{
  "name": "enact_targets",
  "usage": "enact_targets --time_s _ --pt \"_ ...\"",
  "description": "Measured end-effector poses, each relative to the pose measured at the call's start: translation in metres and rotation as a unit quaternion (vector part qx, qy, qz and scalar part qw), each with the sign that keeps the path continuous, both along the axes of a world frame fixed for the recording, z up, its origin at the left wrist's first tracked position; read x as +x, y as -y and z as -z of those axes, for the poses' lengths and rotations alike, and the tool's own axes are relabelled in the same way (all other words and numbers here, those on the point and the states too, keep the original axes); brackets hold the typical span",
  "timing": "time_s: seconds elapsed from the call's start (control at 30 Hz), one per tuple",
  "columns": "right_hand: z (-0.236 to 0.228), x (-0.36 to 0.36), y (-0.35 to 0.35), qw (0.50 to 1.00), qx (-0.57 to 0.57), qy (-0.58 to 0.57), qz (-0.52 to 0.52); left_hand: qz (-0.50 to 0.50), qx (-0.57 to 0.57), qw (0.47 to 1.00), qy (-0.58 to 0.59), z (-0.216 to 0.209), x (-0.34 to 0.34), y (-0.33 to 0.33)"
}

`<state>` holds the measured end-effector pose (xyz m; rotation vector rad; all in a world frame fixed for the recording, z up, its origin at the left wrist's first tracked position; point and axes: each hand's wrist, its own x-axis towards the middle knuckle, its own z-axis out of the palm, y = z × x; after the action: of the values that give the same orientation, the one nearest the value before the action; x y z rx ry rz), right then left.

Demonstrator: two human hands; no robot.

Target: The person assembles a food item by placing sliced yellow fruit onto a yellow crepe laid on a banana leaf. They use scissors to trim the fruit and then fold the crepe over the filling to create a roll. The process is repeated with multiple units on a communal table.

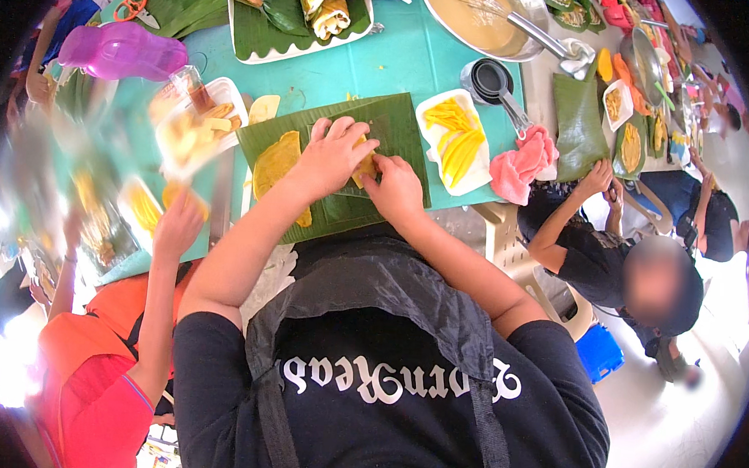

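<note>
A green banana leaf (397, 125) lies on the turquoise table (418, 54) in front of me, with a yellow batter patch (275, 163) on its left part. My left hand (332, 151) presses down on a folded piece of leaf with yellow filling (366, 167) at the leaf's middle. My right hand (394, 188) pinches the same fold from the near side, the two hands touching.
A white tray of yellow fruit strips (456, 141) and a pink cloth (522, 164) lie to the right. A big metal bowl of batter (479, 15) with a whisk stands behind. A person in orange (106, 339) reaches in at left; another in black (594, 245) works at right.
</note>
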<state>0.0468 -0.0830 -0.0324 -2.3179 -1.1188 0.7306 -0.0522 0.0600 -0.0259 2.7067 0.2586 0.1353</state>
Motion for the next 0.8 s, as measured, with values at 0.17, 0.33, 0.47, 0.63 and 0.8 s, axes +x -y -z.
enact_targets --time_s 0.17,0.33,0.47,0.63,0.8 --pt "-0.003 -0.001 -0.006 0.999 -0.033 -0.022 0.022 -0.231 -0.074 0.964 0.109 -0.003 -0.026 0.044" --pt "-0.003 0.002 -0.011 0.993 -0.068 -0.081 0.058 -0.439 -0.501 0.743 0.068 0.020 -0.038 0.082" --pt "-0.003 0.007 -0.021 0.975 -0.137 -0.156 0.085 -0.491 -0.622 0.607 0.061 0.024 -0.031 0.081" --pt "0.013 0.008 -0.015 0.987 -0.101 -0.116 0.050 -0.495 -0.673 0.546 0.066 0.025 -0.029 0.075" --pt "0.006 0.002 -0.016 0.983 -0.094 -0.138 0.074 -0.490 -0.691 0.529 0.055 0.012 -0.027 0.072"
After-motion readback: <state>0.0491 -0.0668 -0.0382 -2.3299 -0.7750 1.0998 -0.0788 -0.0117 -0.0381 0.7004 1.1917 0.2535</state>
